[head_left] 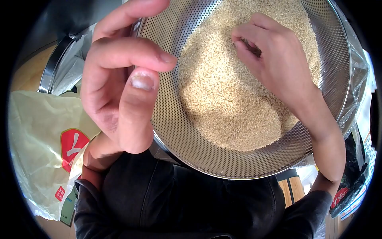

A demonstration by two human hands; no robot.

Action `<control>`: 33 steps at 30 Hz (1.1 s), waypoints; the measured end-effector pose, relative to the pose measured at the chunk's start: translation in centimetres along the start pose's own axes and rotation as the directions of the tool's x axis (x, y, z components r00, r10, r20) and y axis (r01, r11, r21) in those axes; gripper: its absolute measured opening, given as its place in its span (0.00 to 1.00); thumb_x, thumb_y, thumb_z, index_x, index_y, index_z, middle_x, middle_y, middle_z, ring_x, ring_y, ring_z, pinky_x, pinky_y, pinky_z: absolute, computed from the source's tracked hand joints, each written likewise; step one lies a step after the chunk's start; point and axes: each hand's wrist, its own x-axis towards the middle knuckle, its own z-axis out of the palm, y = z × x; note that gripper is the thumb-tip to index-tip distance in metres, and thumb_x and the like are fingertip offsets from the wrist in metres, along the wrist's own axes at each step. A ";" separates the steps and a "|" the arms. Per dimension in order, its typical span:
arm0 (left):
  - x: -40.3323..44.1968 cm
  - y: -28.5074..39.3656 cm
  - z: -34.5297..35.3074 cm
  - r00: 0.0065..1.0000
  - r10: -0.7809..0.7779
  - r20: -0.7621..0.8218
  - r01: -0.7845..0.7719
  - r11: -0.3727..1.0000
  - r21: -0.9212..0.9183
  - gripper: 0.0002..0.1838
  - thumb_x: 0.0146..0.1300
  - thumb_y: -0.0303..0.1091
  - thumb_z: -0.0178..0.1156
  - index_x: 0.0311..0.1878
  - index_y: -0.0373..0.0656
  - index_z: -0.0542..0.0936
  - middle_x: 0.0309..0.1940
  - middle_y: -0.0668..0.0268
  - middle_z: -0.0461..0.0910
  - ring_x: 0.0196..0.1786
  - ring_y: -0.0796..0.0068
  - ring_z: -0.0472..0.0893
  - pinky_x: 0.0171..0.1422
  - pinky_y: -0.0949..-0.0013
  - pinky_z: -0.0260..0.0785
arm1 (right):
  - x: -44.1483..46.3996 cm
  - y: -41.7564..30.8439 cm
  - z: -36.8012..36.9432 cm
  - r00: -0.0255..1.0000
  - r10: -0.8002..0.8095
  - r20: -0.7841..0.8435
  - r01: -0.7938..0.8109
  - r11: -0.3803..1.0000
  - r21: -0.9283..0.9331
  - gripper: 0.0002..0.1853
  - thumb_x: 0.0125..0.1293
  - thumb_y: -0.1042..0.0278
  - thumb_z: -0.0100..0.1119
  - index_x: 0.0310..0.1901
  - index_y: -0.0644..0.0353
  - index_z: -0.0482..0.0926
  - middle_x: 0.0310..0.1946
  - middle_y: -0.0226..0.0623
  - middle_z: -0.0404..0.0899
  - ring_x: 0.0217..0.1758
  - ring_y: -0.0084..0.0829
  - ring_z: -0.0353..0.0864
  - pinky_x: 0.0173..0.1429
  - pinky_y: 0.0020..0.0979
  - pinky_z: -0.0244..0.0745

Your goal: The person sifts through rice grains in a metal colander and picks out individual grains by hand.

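A wide perforated metal sieve point(171, 123) holds a broad heap of pale tan grains point(230, 119). Close to the camera, my left hand point(123, 75) is raised over the sieve's left edge, its fingers bent and thumb tip close to the index finger. Nothing shows between them. Over the upper right of the heap, my right hand point(274, 51) has its fingers curled and pressed together at the grains. Whatever it holds, if anything, is hidden in the shadow of the fingers.
At the left lies a cream plastic bag point(36, 131) with a red label. Behind it stands a metal-rimmed container point(51, 67) with clear plastic. More clear plastic point(360, 75) and dark packaging point(350, 171) are at the right. My dark-clothed legs are below the sieve.
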 end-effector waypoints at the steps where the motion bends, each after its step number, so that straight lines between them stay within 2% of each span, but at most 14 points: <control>1: 0.0 0.0 0.0 1.000 0.000 0.000 0.000 1.000 0.000 0.09 0.73 0.29 0.44 0.48 0.41 0.74 0.76 0.39 0.62 0.81 0.43 0.61 0.84 0.45 0.51 | -0.2 0.7 0.8 0.999 -0.032 -0.025 0.033 0.999 0.013 0.05 0.64 0.76 0.68 0.41 0.63 0.87 0.32 0.36 0.81 0.28 0.30 0.84 0.32 0.31 0.78; 8: 0.0 -0.2 0.0 1.000 0.012 0.002 -0.011 1.000 -0.016 0.09 0.74 0.29 0.45 0.48 0.42 0.75 0.76 0.39 0.63 0.81 0.44 0.62 0.84 0.45 0.52 | -0.8 0.4 0.8 0.996 0.077 -0.048 -0.072 0.992 0.099 0.04 0.65 0.80 0.61 0.41 0.62 0.80 0.29 0.30 0.75 0.23 0.21 0.72 0.28 0.25 0.67; 10: -0.1 -0.2 -0.2 1.000 0.009 0.004 -0.009 1.000 -0.009 0.09 0.74 0.29 0.45 0.48 0.43 0.75 0.76 0.40 0.63 0.80 0.44 0.63 0.84 0.46 0.52 | -1.7 1.3 -0.1 0.997 0.073 0.013 -0.072 0.919 0.389 0.02 0.68 0.79 0.54 0.39 0.61 0.74 0.28 0.24 0.70 0.22 0.16 0.65 0.26 0.22 0.61; 11: -0.2 -0.3 -0.6 1.000 -0.001 0.010 0.001 1.000 0.004 0.08 0.74 0.29 0.45 0.48 0.43 0.75 0.76 0.40 0.63 0.80 0.44 0.63 0.84 0.46 0.53 | -2.0 1.2 -0.7 0.997 0.071 0.013 -0.071 0.919 0.387 0.02 0.68 0.79 0.54 0.39 0.61 0.74 0.28 0.24 0.70 0.22 0.16 0.65 0.26 0.22 0.61; 13: -0.1 -0.1 -0.5 1.000 -0.007 0.013 0.007 1.000 0.006 0.08 0.74 0.30 0.46 0.47 0.43 0.75 0.76 0.41 0.64 0.80 0.45 0.63 0.83 0.46 0.53 | -2.6 0.3 -2.8 0.935 0.282 0.215 -0.351 0.651 0.673 0.02 0.70 0.75 0.49 0.38 0.59 0.72 0.27 0.22 0.67 0.22 0.14 0.63 0.25 0.21 0.58; 14: 0.2 0.5 -0.2 0.999 -0.034 0.025 0.033 0.999 0.042 0.08 0.74 0.30 0.47 0.47 0.43 0.75 0.76 0.42 0.64 0.80 0.44 0.63 0.83 0.46 0.53 | -2.9 -0.1 -3.5 0.932 0.294 0.212 -0.358 0.657 0.663 0.02 0.70 0.75 0.49 0.38 0.59 0.72 0.27 0.22 0.67 0.22 0.14 0.63 0.25 0.21 0.58; 16: 0.3 0.8 0.2 0.998 -0.059 0.008 0.058 0.995 0.083 0.07 0.74 0.30 0.47 0.45 0.44 0.76 0.76 0.44 0.65 0.80 0.45 0.64 0.83 0.45 0.54 | -3.6 -0.6 -5.2 0.779 0.489 0.392 -0.540 0.206 0.816 0.02 0.68 0.72 0.48 0.38 0.59 0.71 0.27 0.24 0.67 0.22 0.14 0.63 0.26 0.21 0.57; 17: 0.4 0.9 0.4 0.997 -0.072 -0.001 0.071 0.992 0.104 0.07 0.75 0.30 0.47 0.44 0.44 0.76 0.76 0.45 0.65 0.79 0.45 0.64 0.83 0.44 0.55 | -4.4 0.0 -5.4 0.789 0.468 0.398 -0.517 0.155 0.842 0.03 0.66 0.72 0.49 0.39 0.59 0.71 0.27 0.26 0.67 0.22 0.15 0.63 0.25 0.22 0.57; 23: 0.0 0.5 0.7 0.996 -0.081 -0.047 0.084 0.995 0.062 0.07 0.75 0.31 0.47 0.45 0.43 0.74 0.76 0.45 0.64 0.78 0.44 0.66 0.81 0.45 0.59 | -6.4 1.0 -5.9 0.804 0.478 0.353 -0.489 0.195 0.850 0.05 0.65 0.73 0.48 0.39 0.60 0.73 0.29 0.26 0.69 0.22 0.15 0.62 0.25 0.23 0.57; 25: -0.2 0.3 0.8 0.988 -0.082 -0.133 0.085 0.996 0.019 0.07 0.73 0.30 0.48 0.45 0.43 0.75 0.72 0.41 0.68 0.76 0.46 0.68 0.82 0.44 0.52 | -6.7 1.2 -5.9 0.814 0.483 0.322 -0.470 0.224 0.854 0.05 0.65 0.74 0.48 0.40 0.60 0.73 0.29 0.26 0.69 0.22 0.15 0.61 0.25 0.23 0.56; 27: -0.1 0.5 1.0 0.987 -0.084 -0.138 0.087 0.996 0.011 0.06 0.73 0.30 0.48 0.44 0.43 0.75 0.71 0.41 0.68 0.76 0.46 0.68 0.82 0.44 0.53 | -7.3 1.4 -6.4 0.887 0.440 0.139 -0.354 0.455 0.817 0.07 0.67 0.76 0.46 0.41 0.61 0.75 0.29 0.24 0.69 0.23 0.13 0.60 0.26 0.21 0.53; 28: -0.1 0.5 1.0 0.985 -0.089 -0.147 0.090 0.996 -0.001 0.06 0.73 0.30 0.48 0.44 0.43 0.75 0.71 0.41 0.68 0.75 0.46 0.68 0.82 0.44 0.54 | -7.7 1.4 -6.4 0.889 0.437 0.134 -0.348 0.459 0.817 0.07 0.67 0.76 0.46 0.41 0.61 0.75 0.29 0.24 0.69 0.23 0.13 0.60 0.26 0.21 0.53; 30: -0.2 0.5 1.1 0.985 -0.085 -0.149 0.087 0.996 0.002 0.06 0.73 0.30 0.49 0.43 0.43 0.75 0.71 0.42 0.69 0.75 0.46 0.69 0.81 0.45 0.54 | -8.5 1.6 -6.8 0.696 0.543 -0.470 -0.207 0.779 0.592 0.08 0.70 0.76 0.47 0.44 0.61 0.77 0.30 0.22 0.69 0.25 0.11 0.60 0.29 0.19 0.50; 33: -0.2 0.9 1.1 0.985 -0.101 -0.142 0.103 0.995 0.007 0.06 0.73 0.30 0.49 0.43 0.42 0.75 0.70 0.42 0.69 0.75 0.46 0.69 0.81 0.45 0.55 | -11.2 4.7 -9.9 0.610 0.454 -0.650 -0.319 0.891 0.323 0.05 0.76 0.74 0.54 0.45 0.63 0.80 0.32 0.19 0.72 0.32 0.10 0.64 0.34 0.17 0.57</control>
